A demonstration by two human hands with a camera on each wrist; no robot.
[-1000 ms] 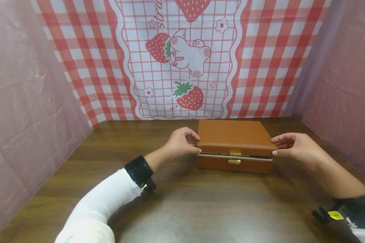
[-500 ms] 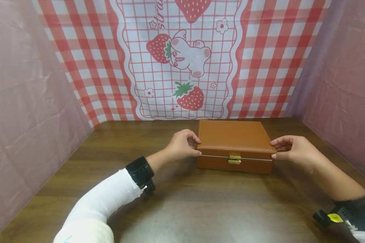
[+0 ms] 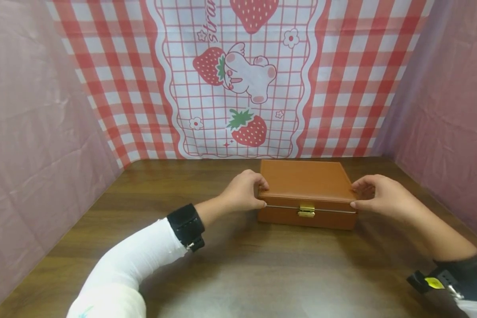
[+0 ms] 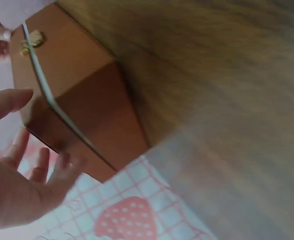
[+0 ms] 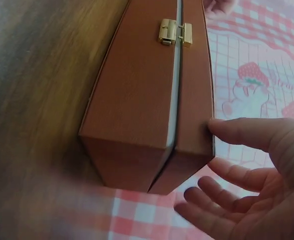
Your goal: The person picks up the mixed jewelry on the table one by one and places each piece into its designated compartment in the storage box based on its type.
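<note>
A brown leather-look box [image 3: 306,176] stands on the table with its lid down. A thin pale seam runs between lid and base, and a gold clasp [image 3: 306,211] sits at the front middle. At the lid's left front corner, my left hand [image 3: 244,192] has its fingertips on the top edge and its thumb by the front. My right hand [image 3: 385,196] is at the opposite front corner, thumb at the front edge. In the right wrist view, the fingers [image 5: 222,195] are loosely spread beside the lid [image 5: 194,90]. The box's inside is hidden.
The box rests on a brown wooden table [image 3: 238,269]. Behind it hangs a red-and-white checked cloth [image 3: 350,79] with strawberry prints. Pink cloth walls [image 3: 35,132] close off both sides. Each wrist wears a black band [image 3: 186,226].
The lid has come down from partly raised, and the dark gap at the front has narrowed to a thin seam. The left fingers have shifted slightly inward over the lid's edge.
</note>
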